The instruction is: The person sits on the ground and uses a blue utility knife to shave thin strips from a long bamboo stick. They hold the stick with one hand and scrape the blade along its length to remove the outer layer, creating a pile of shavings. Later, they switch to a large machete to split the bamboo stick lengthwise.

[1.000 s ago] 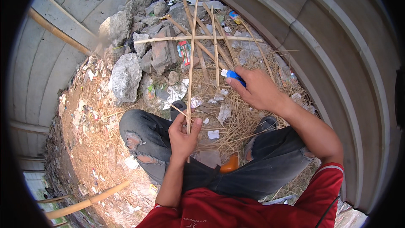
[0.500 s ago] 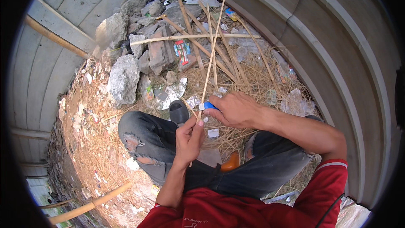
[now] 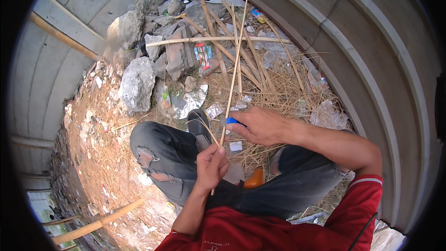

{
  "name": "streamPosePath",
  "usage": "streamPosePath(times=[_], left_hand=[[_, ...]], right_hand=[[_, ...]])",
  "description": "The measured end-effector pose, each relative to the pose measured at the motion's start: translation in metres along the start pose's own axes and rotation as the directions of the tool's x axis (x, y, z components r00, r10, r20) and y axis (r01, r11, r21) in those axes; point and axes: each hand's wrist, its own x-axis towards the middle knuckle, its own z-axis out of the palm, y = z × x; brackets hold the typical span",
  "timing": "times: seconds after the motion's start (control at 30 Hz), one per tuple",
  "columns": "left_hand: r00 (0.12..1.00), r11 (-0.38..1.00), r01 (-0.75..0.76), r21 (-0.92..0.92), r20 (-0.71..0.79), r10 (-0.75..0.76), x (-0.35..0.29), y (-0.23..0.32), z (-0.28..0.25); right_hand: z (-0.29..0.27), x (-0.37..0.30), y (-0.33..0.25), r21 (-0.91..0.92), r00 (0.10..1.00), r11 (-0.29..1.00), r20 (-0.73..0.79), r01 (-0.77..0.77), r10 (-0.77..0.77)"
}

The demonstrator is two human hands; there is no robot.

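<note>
So the thin pale strip (image 3: 232,88) I'm watching is only partly worked, I'd say: a narrow sliver (image 3: 210,133) has peeled away near the near end and curls off to the left, while the long stretch beyond the blade looks whole from here. It's long, straight-ish, bamboo-looking, and slants up and away from between the person's knees.

My left hand (image 3: 212,166) is pinched on it, thumb on top, right where the sliver meets it. My right hand (image 3: 261,125) is closed around a blue-handled blade (image 3: 236,121), its grey edge up against the strip; can't tell how deep it bites.

Further out, more split strips (image 3: 211,23) lie crisscrossed on the straw-littered ground (image 3: 278,90), next to some chunky rocks (image 3: 138,86).
</note>
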Motion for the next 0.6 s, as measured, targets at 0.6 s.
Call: streamPosePath(times=[0.6], left_hand=[[0.959,0.960,0.186,0.211,0.173,-0.224,-0.108,-0.038,-0.066]], right_hand=[[-0.162,-0.023,0.181,0.223,0.293,0.870,-0.880,-0.440,0.374]])
